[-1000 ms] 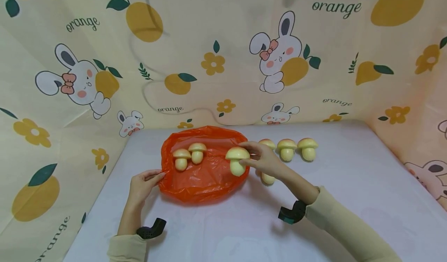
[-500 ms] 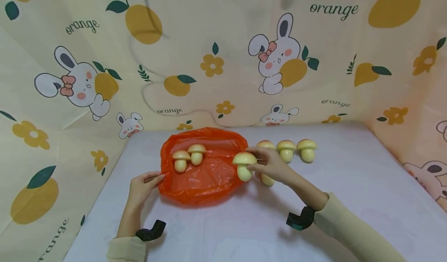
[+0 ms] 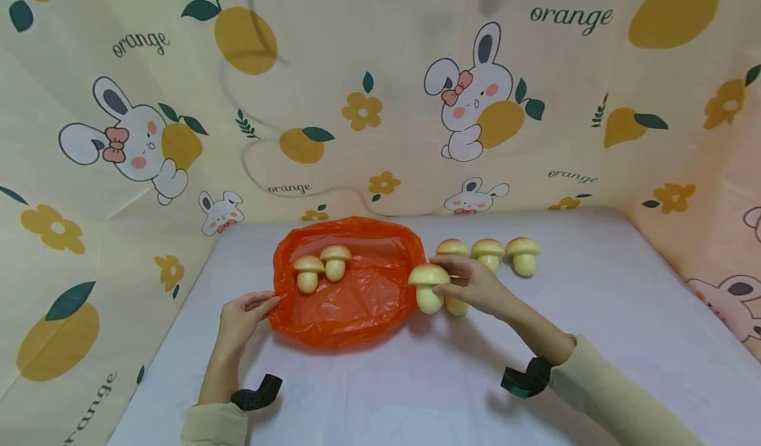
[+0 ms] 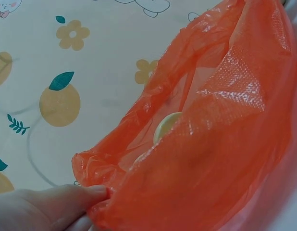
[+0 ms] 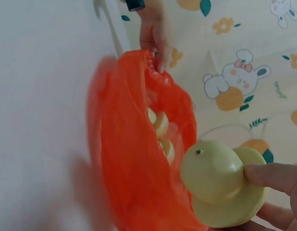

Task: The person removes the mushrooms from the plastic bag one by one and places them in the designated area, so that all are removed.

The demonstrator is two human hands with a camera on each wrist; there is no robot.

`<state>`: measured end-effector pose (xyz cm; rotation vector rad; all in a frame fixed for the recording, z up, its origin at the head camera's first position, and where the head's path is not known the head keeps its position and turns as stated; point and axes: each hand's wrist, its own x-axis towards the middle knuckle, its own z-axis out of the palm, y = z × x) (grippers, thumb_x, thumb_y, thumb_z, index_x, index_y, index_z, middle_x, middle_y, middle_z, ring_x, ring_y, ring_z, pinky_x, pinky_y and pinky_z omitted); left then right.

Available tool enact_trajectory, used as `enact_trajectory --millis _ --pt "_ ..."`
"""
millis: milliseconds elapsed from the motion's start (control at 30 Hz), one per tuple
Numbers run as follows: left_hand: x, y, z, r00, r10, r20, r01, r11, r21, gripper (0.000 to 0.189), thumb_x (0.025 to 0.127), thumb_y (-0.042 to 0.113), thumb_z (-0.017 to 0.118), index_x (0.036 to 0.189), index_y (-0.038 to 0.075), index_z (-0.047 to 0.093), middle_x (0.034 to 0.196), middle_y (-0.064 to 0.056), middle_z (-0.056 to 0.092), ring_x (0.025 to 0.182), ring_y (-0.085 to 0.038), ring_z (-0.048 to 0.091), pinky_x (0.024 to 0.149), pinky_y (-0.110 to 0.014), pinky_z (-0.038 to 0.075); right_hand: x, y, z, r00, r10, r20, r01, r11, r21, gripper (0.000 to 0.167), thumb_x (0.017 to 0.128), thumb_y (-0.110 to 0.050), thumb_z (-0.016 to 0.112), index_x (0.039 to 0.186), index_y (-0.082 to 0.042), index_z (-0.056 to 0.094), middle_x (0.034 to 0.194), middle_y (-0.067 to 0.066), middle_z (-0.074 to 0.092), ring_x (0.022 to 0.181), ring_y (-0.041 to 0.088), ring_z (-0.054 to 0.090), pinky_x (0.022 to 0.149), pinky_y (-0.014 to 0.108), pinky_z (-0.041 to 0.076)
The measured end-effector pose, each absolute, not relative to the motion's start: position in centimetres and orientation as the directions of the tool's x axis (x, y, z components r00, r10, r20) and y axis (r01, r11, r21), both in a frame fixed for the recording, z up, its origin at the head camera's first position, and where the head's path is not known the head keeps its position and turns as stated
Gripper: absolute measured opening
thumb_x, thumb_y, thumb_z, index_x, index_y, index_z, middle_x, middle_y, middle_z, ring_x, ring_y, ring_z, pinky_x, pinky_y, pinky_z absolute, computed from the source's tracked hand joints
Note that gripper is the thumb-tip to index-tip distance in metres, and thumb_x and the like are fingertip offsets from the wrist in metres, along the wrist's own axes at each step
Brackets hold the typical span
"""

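Observation:
An orange-red plastic bag [image 3: 345, 335] lies with its mouth spread wide, and my left hand [image 3: 239, 317] pinches its left rim between thumb and fingers. Inside it, toward the left, two toy mushrooms [image 3: 308, 267] stand close together. My right hand [image 3: 478, 287] holds another toy mushroom [image 3: 429, 282], with a pale stem and yellowish cap, right at the bag's right rim. In the right wrist view the thumb presses the stem of this mushroom [image 5: 213, 171], and its cap faces away. Behind the right hand, one more mushroom [image 3: 456, 307] is mostly hidden.
Behind the right hand a row of three toy mushrooms [image 3: 523, 256] stands on the white table [image 3: 380, 400]. A patterned cloth backdrop [image 3: 380, 102] rises along the table's back and sides. Black wrist cameras [image 3: 257, 393] sit on both wrists.
My right hand has moved right and slightly toward me with its mushroom, from over the bag's inside to its right rim. The left hand keeps its grip on the bag.

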<state>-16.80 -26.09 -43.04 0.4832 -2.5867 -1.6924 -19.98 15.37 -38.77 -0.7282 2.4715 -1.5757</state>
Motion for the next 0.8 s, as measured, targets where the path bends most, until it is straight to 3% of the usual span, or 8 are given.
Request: enact_trajectory --millis 300,400,600,800 --pt "-16.8 -26.3 -43.0 -0.955 -0.252 -0.157 -0.24 0.341 0.909 0.045 0.091 0.027 0.067 0.121 -0.005 0.062 0.092 0.005 0.076 0.072 0.009 0.063 0.073 -0.008 0.053 -20.0 16.5 -38.5 -0.869 -0.464 0.17 -0.36 0.357 -0.862 0.05 0.086 -0.008 0.07 0.131 0.008 0.053 0.13 0.025 0.059 0.117 0.038 0.061 0.095 0.038 0.055" --pt "-16.8 -26.2 -42.9 -0.956 -0.25 -0.15 -0.233 0.343 0.91 0.045 0.091 0.027 0.067 0.121 -0.006 0.062 0.093 0.005 0.076 0.073 0.01 0.063 0.073 -0.008 0.054 -20.1 16.9 -38.4 -0.863 -0.472 0.181 -0.377 0.362 -0.853 0.05 0.086 -0.007 0.07 0.13 0.007 0.054 0.13 0.025 0.06 0.114 0.028 0.064 0.094 0.035 0.056" --pt "-16.7 -26.2 -42.9 -0.956 -0.255 -0.145 -0.229 0.343 0.911 0.044 0.091 0.026 0.067 0.121 -0.006 0.063 0.095 0.003 0.076 0.073 0.01 0.063 0.074 -0.009 0.054 -20.1 17.5 -38.3 -0.868 -0.468 0.168 -0.368 0.376 -0.851 0.049 0.086 -0.008 0.07 0.13 0.006 0.054 0.132 0.024 0.059 0.111 0.015 0.065 0.09 0.016 0.052" --pt "-16.8 -26.2 -43.1 -0.956 -0.254 -0.144 -0.229 0.348 0.909 0.044 0.091 0.026 0.067 0.121 -0.005 0.063 0.096 0.001 0.076 0.073 0.01 0.063 0.075 -0.01 0.055 -19.9 18.1 -38.3 -0.877 -0.455 0.157 -0.337 0.348 -0.875 0.05 0.086 -0.007 0.07 0.131 0.007 0.052 0.133 0.027 0.057 0.103 -0.012 0.059 0.088 0.011 0.05"
